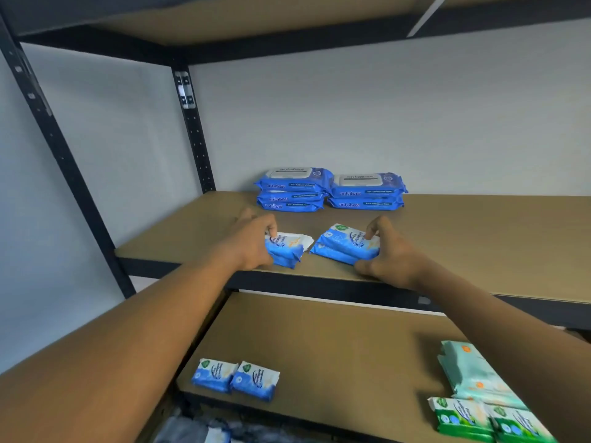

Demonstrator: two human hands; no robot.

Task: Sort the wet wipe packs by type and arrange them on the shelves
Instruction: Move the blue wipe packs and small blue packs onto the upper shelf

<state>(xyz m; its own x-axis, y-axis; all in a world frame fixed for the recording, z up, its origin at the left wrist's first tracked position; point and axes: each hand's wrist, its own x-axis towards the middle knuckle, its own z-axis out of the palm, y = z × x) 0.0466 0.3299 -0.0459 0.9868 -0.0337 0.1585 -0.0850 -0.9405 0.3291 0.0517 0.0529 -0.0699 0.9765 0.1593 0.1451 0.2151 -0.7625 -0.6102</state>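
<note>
Left hand (252, 244) pinching blue pack (289, 251), right hand (388, 257) clasping blue stack (343, 246)

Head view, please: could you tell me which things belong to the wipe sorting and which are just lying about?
Job: left hand and right hand, each gripping small blue packs on the upper shelf; antabax stacks behind; blue pair, green packs, pale packs on the lower shelf.
Lying about: blurred bundle under the lower shelf; clip on the post.
</note>
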